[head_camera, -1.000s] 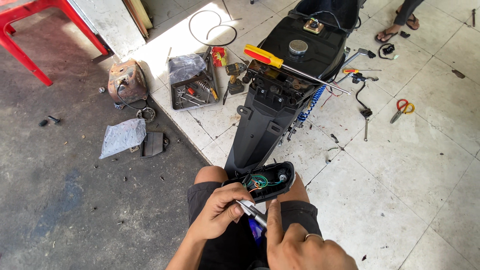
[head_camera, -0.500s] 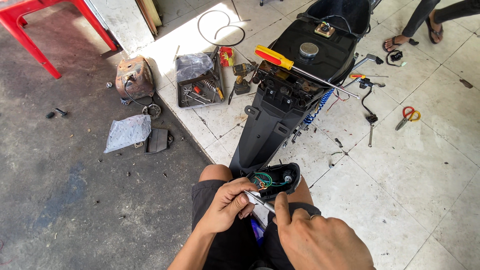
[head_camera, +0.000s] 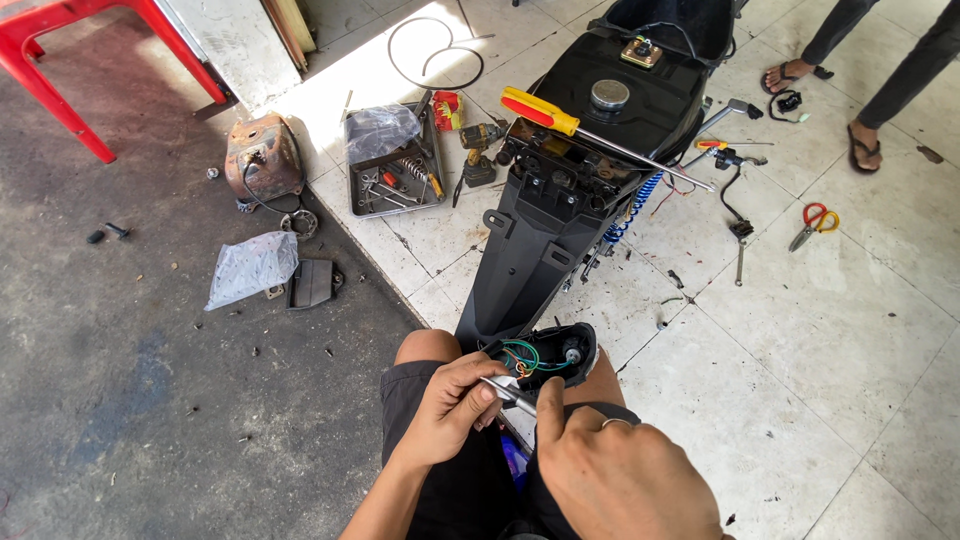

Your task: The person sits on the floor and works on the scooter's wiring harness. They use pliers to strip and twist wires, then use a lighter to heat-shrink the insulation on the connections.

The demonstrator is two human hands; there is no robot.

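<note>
At the far left, a red plastic stool (head_camera: 60, 60) stands on the dark concrete floor (head_camera: 130, 400). Further right lie a crumpled clear plastic bag (head_camera: 250, 268), a rusty brown metal tank-like part (head_camera: 262, 155) and a grey metal tray of springs and small tools (head_camera: 392, 160).

The left hand (head_camera: 452, 408) rests above the person's knee, its grip pressed together on a thin silvery metal tool (head_camera: 508, 390). The tool's tip points into the open black tail-light housing (head_camera: 545, 355), where green and orange wires (head_camera: 520, 357) show. The housing sits at the rear end of the black scooter body (head_camera: 560, 220), between the person's knees. The right hand (head_camera: 615, 475) lies just beside the left, forefinger stretched along the tool, pinching it.

A long red-and-yellow-handled screwdriver (head_camera: 590, 135) lies across the scooter. Red-handled pliers (head_camera: 815, 222) lie on the white floor tiles (head_camera: 800, 330), and another person's sandalled feet (head_camera: 865, 145) stand at upper right.
</note>
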